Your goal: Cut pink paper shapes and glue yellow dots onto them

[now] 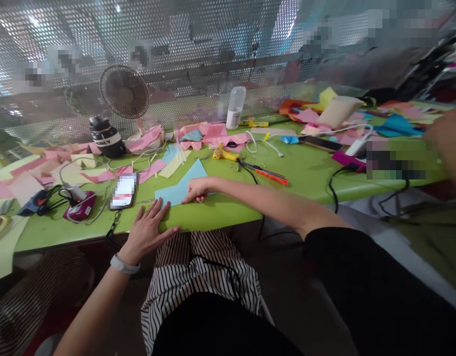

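A light blue sheet of paper [181, 187], with a pointed corner at the top, lies on the green table in front of me. My left hand [148, 225] rests flat with its fingers spread, the fingertips on the paper's lower left edge. On the paper's right part, my right hand [198, 189] is curled into a loose fist and presses down with a finger. Nothing shows inside that fist. The right hand and forearm cover part of the sheet. Left of the paper lies a phone [123, 191] with its screen lit.
Behind the paper are a yellow tool [226, 154], an orange-handled cutter [267, 174] and pink paper scraps [209, 132]. A fan [124, 92], a black bottle [106, 138] and a clear bottle [236, 108] stand at the back. Cables run from two purple power blocks [80, 206]. A person's arm [448, 143] shows right.
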The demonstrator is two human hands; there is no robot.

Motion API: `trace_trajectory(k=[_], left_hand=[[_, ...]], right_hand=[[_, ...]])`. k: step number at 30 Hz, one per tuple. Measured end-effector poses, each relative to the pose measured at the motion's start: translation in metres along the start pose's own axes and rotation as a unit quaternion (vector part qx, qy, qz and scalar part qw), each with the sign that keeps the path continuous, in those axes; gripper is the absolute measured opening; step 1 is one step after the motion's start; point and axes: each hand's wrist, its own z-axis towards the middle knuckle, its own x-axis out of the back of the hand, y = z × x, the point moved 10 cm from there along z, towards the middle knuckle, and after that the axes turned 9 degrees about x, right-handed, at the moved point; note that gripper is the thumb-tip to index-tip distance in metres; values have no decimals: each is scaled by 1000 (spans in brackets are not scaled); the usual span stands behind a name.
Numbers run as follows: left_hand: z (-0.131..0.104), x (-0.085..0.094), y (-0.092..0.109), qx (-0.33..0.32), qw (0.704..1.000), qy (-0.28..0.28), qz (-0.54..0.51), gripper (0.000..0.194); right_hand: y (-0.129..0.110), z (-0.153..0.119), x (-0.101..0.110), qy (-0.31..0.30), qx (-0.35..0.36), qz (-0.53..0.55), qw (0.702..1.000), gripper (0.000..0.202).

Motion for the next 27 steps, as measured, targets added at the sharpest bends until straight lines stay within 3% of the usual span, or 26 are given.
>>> trace_trajectory(k=[10,14,18,22,27], left_hand=[[2,2,1,-2,1000,-8,5,86],[2,2,0,-3,1000,-8,12,86],[3,3,-1,-7,1000,-16,15,87],[6,7,-2,-5,999,-32,22,88],[7,8,-1,-9,998,-44,37,90]], right_hand=[[79,-56,38,20,-85,-15,996,60],[94,-71,55,38,-100,-11,994,57],[79,-71,61,66,-67,10,995,50],[51,-56,47,81,-26,4,996,47],[21,-42,49,178,14,-36,983,50]])
